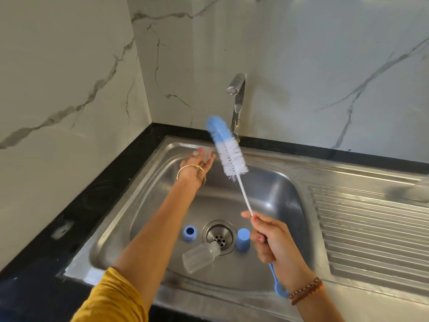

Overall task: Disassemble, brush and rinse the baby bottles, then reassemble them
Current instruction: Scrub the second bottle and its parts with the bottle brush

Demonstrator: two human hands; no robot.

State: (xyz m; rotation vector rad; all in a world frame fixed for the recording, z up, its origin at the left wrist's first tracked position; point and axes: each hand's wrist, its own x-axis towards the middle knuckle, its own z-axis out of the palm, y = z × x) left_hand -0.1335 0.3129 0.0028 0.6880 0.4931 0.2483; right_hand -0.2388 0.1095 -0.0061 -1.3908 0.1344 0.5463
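My right hand [269, 240] grips the handle of a bottle brush [228, 151], whose blue and white bristle head points up toward the tap. My left hand [196, 166] reaches to the sink's far left rim and holds a small clear teat [207, 155] in its fingers. A clear baby bottle [200, 256] lies on its side in the sink basin, neck over the drain [218, 237]. A blue screw ring [189, 233] sits left of the drain. A blue cap [243, 238] stands right of it.
The steel sink [274, 191] has a ribbed draining board [371, 231] on the right. A chrome tap [238, 98] rises behind the basin, with no water running. Black countertop [92, 198] and marble walls enclose the left and back.
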